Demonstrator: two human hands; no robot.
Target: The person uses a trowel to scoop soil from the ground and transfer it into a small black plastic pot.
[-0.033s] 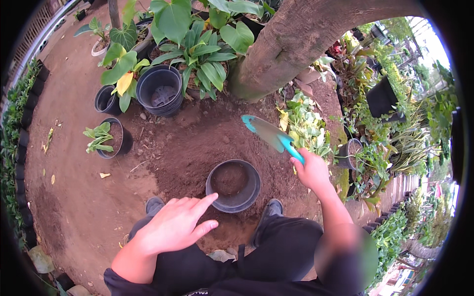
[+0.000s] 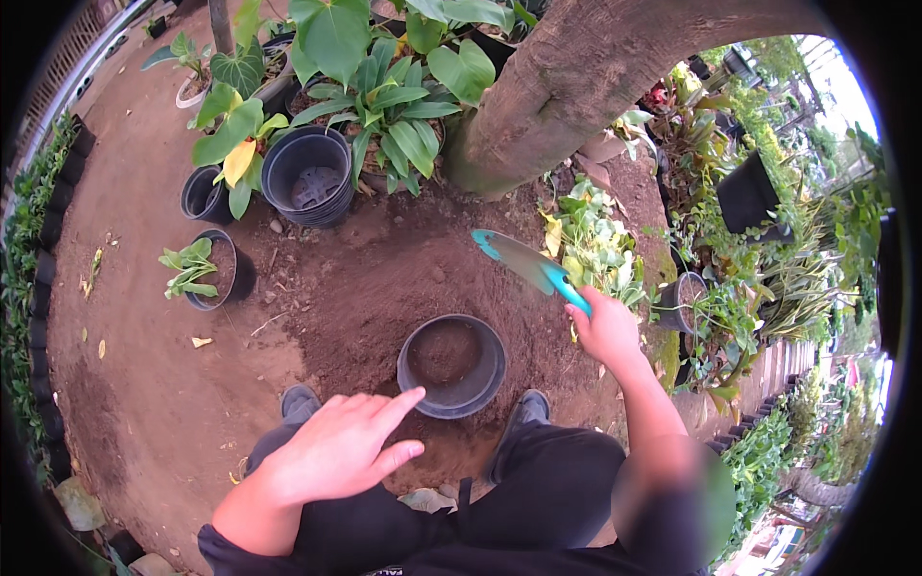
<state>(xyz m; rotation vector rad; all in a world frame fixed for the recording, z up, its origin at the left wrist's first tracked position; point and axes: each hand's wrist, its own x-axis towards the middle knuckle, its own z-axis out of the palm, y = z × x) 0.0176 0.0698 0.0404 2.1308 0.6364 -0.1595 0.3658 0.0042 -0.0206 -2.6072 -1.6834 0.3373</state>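
My right hand point(image 2: 607, 324) is wrapped round the turquoise handle of a garden trowel point(image 2: 526, 261). Its broad metal blade points up and to the left above the soil, with turquoise paint at the tip. Below and left of the blade, a round black plastic pot point(image 2: 488, 384) stands upright on the ground between my feet, with some brown soil at its bottom. My left hand point(image 2: 341, 444) hovers by the pot's near left rim, fingers stretched out and holding nothing. Whether its index fingertip touches the rim I cannot tell.
Loose dark soil point(image 2: 384, 278) lies heaped beyond the pot. Stacked black pots point(image 2: 309, 213) and a small potted plant point(image 2: 223, 280) stand at the left. A thick tree trunk point(image 2: 567, 86) leans over the far side. Leafy plants point(image 2: 597, 240) grow beside the trowel.
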